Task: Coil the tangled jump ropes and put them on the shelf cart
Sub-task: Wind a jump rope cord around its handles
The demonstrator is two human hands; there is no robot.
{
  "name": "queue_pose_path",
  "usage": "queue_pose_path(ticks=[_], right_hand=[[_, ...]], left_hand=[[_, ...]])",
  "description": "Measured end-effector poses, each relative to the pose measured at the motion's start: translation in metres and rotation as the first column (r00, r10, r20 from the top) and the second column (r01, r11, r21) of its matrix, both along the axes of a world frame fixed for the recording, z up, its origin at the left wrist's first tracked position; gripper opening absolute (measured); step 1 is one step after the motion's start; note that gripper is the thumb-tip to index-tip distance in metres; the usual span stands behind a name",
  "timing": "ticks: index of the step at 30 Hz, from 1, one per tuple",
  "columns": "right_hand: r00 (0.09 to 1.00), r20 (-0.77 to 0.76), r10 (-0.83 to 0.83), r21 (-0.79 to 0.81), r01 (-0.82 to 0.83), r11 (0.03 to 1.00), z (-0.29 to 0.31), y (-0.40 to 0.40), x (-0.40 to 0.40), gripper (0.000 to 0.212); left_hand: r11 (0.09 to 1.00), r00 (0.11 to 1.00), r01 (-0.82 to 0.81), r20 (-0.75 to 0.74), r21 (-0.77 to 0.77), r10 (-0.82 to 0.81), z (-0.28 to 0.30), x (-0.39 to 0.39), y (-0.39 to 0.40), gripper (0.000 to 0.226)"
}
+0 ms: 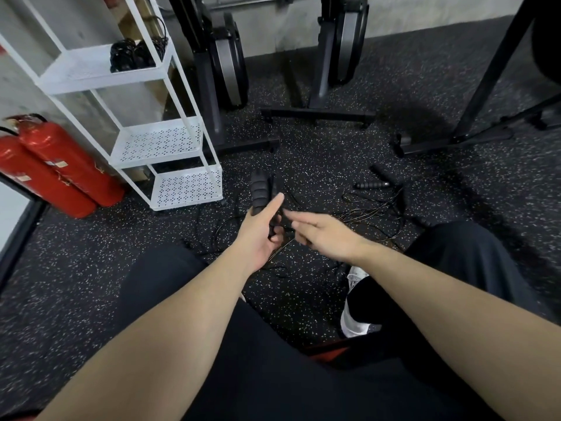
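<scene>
My left hand (261,229) grips two black ribbed jump rope handles (260,189) held upright over the floor. Just to its right, my right hand (321,235) has its fingers bent around the thin rope near the handles' lower ends. Thin black rope (373,212) lies tangled on the speckled floor beyond my hands. Another pair of black handles (375,183) lies on the floor to the right. The white shelf cart (170,141) stands at the left, with coiled black ropes (133,54) on its upper shelf.
Two red fire extinguishers (57,165) lean at the far left beside the cart. Upright black exercise machines (224,65) and their floor bars stand behind the cart. A black rack leg (485,77) slants at the right. My dark-trousered knees and a white shoe (355,302) fill the foreground.
</scene>
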State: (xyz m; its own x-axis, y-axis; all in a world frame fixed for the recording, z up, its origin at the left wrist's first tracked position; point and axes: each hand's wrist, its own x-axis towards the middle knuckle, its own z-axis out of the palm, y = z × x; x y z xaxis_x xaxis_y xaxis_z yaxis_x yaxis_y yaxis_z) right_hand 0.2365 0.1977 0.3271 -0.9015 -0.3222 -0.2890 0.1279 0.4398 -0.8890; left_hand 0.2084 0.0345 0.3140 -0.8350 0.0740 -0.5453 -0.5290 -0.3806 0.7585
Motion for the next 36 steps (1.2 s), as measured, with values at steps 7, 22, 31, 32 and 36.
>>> queue_pose_path(ticks=[7,22,31,32,36], right_hand=[[0.992,-0.012,0.125,0.066,-0.124,0.990,0.000,-0.006,0.005,0.044],[0.970,0.134,0.204,-0.052,-0.199,0.979,0.007,0.064,-0.023,0.028],[0.960,0.192,0.201,0.067,-0.217,0.974,0.015,0.075,-0.023,0.033],[0.973,0.176,0.152,0.174,-0.183,0.968,0.012,0.073,-0.024,0.038],[0.994,0.107,-0.023,0.324,-0.013,0.946,0.003,0.067,-0.026,0.031]], left_hand=[[0.993,0.999,-0.018,0.039,-0.117,0.023,0.000,-0.002,0.002,0.015],[0.913,0.920,0.378,0.054,0.152,-0.389,0.037,-0.006,-0.038,0.040],[0.813,0.817,0.570,0.025,0.120,-0.577,0.039,-0.002,-0.046,0.035],[0.783,0.783,0.617,0.032,0.081,-0.621,0.038,-0.002,-0.045,0.039],[0.500,0.511,0.856,0.063,-0.133,-0.857,0.037,0.001,-0.037,0.042]])
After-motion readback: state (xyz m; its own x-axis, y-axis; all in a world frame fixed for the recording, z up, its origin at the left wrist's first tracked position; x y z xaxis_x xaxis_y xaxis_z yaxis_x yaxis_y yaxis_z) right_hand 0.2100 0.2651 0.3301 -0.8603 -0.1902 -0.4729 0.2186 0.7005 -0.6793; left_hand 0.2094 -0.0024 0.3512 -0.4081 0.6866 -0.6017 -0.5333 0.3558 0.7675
